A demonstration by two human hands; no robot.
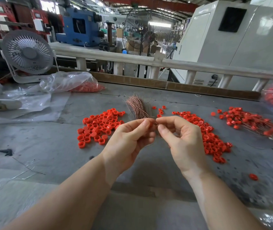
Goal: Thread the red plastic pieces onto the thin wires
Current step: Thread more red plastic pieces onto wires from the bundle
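While L hand (129,138) pinches red ring-shaped piece (151,125), R hand (180,136) pinches thin coppery wire (156,123).

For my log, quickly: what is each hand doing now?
Left hand: fingertips pinched, seemingly on a red piece, mostly hidden.
Right hand: pinching a thin wire.

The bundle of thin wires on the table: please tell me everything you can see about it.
The bundle of thin wires looks like copper, pinkish-brown and shiny. It lies on the grey table between two heaps of red pieces, fanning out at its far end. Its near end is hidden behind the left hand and right hand, whose fingertips meet there. Whether either hand touches the bundle cannot be told.
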